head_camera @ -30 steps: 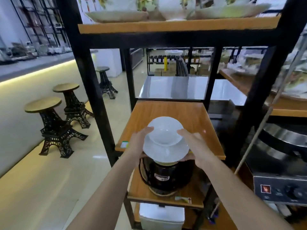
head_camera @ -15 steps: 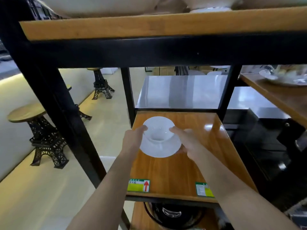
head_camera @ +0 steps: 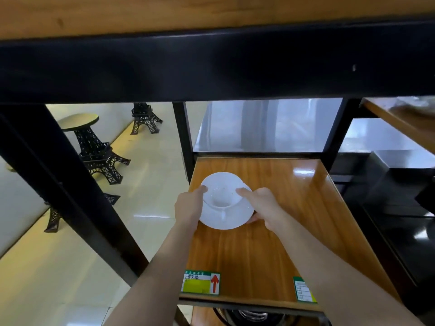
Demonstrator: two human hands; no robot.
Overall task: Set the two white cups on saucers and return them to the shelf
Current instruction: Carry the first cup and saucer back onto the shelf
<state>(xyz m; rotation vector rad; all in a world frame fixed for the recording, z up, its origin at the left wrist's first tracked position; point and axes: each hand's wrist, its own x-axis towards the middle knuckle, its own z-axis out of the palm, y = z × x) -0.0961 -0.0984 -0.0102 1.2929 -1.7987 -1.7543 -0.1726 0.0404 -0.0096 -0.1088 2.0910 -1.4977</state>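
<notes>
White cup [head_camera: 221, 195] seated on saucer [head_camera: 227, 216], centre frame, over wooden shelf [head_camera: 282, 208]; left hand [head_camera: 189, 208] and right hand [head_camera: 266, 205] gripping saucer's opposite edges.

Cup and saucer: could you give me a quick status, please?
Both hands, left and right, grip the saucer. Cup on it, over the shelf. Nothing in the way.

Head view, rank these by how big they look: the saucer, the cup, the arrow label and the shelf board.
1. Shelf board
2. Saucer
3. Cup, not much smaller than the saucer
4. Arrow label, though it sits nearer the camera, so its true rank against the cup is unsure.
</notes>
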